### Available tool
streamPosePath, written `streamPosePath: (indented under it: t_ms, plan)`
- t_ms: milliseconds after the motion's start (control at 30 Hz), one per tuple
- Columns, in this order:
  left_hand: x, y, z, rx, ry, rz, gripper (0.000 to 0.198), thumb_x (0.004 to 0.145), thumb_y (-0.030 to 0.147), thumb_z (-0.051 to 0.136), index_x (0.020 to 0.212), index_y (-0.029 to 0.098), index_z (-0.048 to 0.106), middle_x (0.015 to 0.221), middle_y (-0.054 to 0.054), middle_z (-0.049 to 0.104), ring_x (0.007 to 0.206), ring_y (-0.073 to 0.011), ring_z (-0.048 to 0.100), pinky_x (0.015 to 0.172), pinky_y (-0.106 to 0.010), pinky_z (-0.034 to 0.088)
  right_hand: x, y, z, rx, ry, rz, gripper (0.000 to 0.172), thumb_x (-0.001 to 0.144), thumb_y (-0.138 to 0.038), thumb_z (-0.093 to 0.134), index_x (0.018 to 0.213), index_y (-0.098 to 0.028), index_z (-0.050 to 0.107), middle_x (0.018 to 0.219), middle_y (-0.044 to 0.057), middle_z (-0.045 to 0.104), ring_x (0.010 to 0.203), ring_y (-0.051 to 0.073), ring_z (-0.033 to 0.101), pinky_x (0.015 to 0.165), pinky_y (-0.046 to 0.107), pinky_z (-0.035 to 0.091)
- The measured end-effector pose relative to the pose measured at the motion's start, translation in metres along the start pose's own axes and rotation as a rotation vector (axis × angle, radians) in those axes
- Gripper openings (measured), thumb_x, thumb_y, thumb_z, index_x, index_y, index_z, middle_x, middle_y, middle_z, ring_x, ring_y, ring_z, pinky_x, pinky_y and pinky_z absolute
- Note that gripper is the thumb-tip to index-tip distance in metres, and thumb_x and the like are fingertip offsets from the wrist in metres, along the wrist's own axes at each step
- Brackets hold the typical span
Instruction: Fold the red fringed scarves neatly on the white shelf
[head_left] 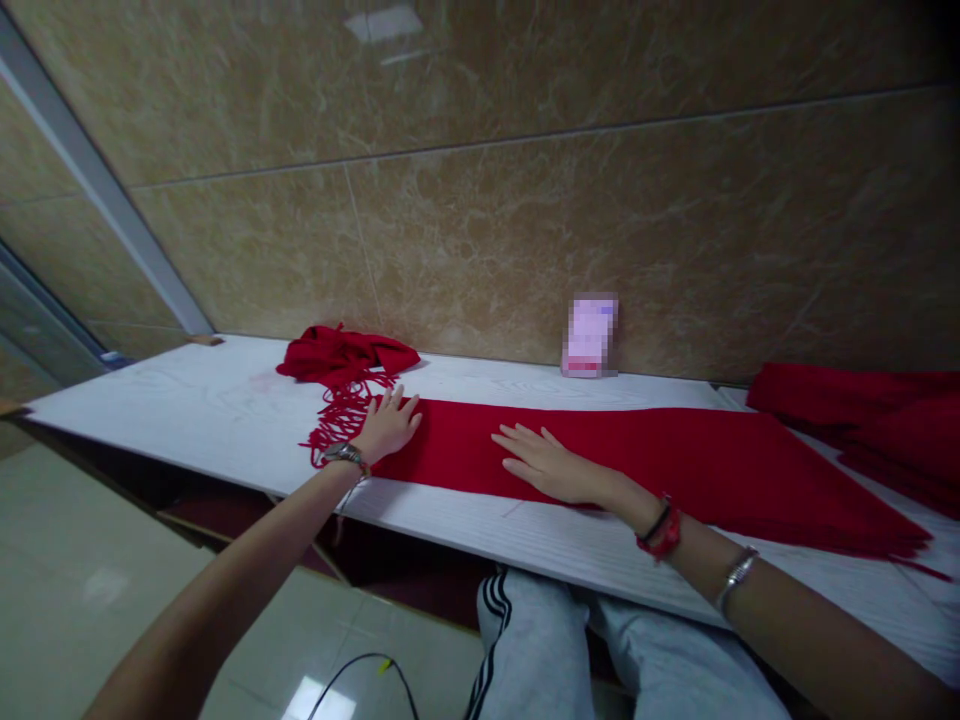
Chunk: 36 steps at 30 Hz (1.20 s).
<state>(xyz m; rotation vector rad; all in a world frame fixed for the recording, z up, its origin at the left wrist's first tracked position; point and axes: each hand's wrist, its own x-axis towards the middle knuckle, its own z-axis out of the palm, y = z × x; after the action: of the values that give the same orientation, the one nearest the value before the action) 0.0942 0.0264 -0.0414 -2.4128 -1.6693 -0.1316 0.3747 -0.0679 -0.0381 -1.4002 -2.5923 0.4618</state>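
A long red scarf (675,455) lies flat along the white table (247,430), its tasselled end at the left and its other end slanting away at the right. My left hand (388,425) rests with fingers spread on the scarf beside the fringe (341,425). Flat on the middle of the cloth is my right hand (551,465), fingers stretched out and palm down. Neither hand grips anything. Just behind the fringe sits a crumpled red cloth (337,355).
More folded red cloth (877,410) is heaped at the table's right. A blurred pink, phone-like object (590,335) leans on the marbled wall (480,220) behind. Open shelf space (405,575) shows under the front edge, and a dark cable (367,657) loops near the floor.
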Motion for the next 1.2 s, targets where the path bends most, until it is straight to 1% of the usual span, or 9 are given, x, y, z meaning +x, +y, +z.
streamPosePath:
  t_ms: [133, 267, 600, 733, 833, 900, 1000, 1100, 1200]
  plan:
    - [0.018, 0.047, 0.005, -0.073, -0.059, 0.114, 0.047, 0.093, 0.035, 0.025, 0.137, 0.022, 0.034, 0.147, -0.009, 0.024, 0.134, -0.0286, 0.019, 0.103, -0.047, 0.024, 0.035, 0.003, -0.002, -0.064, 0.136, 0.114, 0.06, 0.092, -0.049, 0.02, 0.142, -0.017, 0.022, 0.149, 0.009, 0.017, 0.137, 0.026, 0.008, 0.107, 0.055, 0.01]
    - [0.023, 0.052, 0.015, -0.102, -0.095, 0.112, 0.048, 0.093, 0.038, 0.024, 0.139, 0.024, 0.032, 0.146, -0.008, 0.028, 0.133, -0.0284, 0.024, 0.104, -0.046, 0.024, 0.045, 0.015, 0.008, -0.17, 0.098, 0.198, 0.059, 0.092, -0.045, 0.021, 0.141, -0.014, 0.024, 0.149, 0.01, 0.019, 0.136, 0.027, 0.013, 0.107, 0.054, 0.011]
    - [0.027, 0.04, 0.025, -0.104, -0.034, 0.161, 0.046, 0.095, 0.035, 0.029, 0.137, 0.019, 0.034, 0.145, -0.012, 0.028, 0.131, -0.0319, 0.026, 0.102, -0.049, 0.026, -0.04, 0.103, -0.014, -0.279, 0.052, 0.532, 0.062, 0.091, -0.043, 0.02, 0.141, -0.006, 0.022, 0.148, 0.016, 0.018, 0.136, 0.024, 0.014, 0.108, 0.045, 0.016]
    - [0.03, 0.034, 0.028, -0.096, -0.03, 0.199, 0.046, 0.093, 0.032, 0.031, 0.137, 0.016, 0.033, 0.144, -0.015, 0.028, 0.13, -0.0356, 0.026, 0.102, -0.05, 0.026, -0.062, 0.114, -0.028, -0.379, 0.048, 0.578, 0.064, 0.091, -0.044, 0.023, 0.138, -0.002, 0.028, 0.146, 0.019, 0.024, 0.135, 0.027, 0.017, 0.109, 0.045, 0.015]
    - [0.035, 0.038, 0.022, -0.07, -0.061, 0.145, 0.047, 0.092, 0.031, 0.03, 0.136, 0.017, 0.035, 0.144, -0.015, 0.028, 0.129, -0.0388, 0.026, 0.099, -0.056, 0.027, -0.061, 0.108, -0.041, -0.406, 0.138, 0.558, 0.063, 0.091, -0.044, 0.024, 0.138, -0.003, 0.029, 0.146, 0.019, 0.023, 0.135, 0.028, 0.016, 0.108, 0.048, 0.014]
    - [0.039, 0.054, 0.012, -0.055, -0.029, 0.111, 0.045, 0.09, 0.029, 0.033, 0.133, 0.018, 0.04, 0.145, -0.014, 0.026, 0.131, -0.0387, 0.021, 0.1, -0.059, 0.023, -0.055, 0.099, -0.045, -0.377, 0.199, 0.517, 0.061, 0.092, -0.043, 0.023, 0.139, -0.003, 0.026, 0.146, 0.019, 0.022, 0.135, 0.028, 0.015, 0.108, 0.048, 0.015]
    - [0.045, 0.098, -0.003, -0.086, 0.052, 0.117, 0.046, 0.091, 0.029, 0.029, 0.134, 0.016, 0.04, 0.146, -0.016, 0.022, 0.134, -0.0359, 0.017, 0.101, -0.058, 0.022, -0.043, 0.081, -0.037, -0.307, 0.199, 0.417, 0.062, 0.092, -0.043, 0.022, 0.14, -0.003, 0.024, 0.147, 0.018, 0.02, 0.135, 0.028, 0.015, 0.108, 0.047, 0.017]
    - [0.048, 0.142, -0.008, -0.151, -0.016, 0.212, 0.049, 0.093, 0.037, 0.024, 0.139, 0.021, 0.032, 0.147, -0.013, 0.022, 0.133, -0.0335, 0.02, 0.1, -0.055, 0.026, -0.037, 0.07, -0.022, -0.26, 0.135, 0.326, 0.063, 0.092, -0.046, 0.021, 0.14, -0.005, 0.025, 0.147, 0.017, 0.022, 0.135, 0.026, 0.017, 0.107, 0.047, 0.019]
    - [0.049, 0.159, 0.0, -0.115, -0.079, 0.275, 0.05, 0.092, 0.04, 0.026, 0.139, 0.023, 0.032, 0.146, -0.009, 0.026, 0.132, -0.0314, 0.024, 0.102, -0.051, 0.025, -0.049, 0.083, -0.018, -0.281, 0.079, 0.356, 0.061, 0.092, -0.046, 0.019, 0.14, -0.009, 0.025, 0.147, 0.014, 0.023, 0.135, 0.026, 0.019, 0.107, 0.049, 0.018]
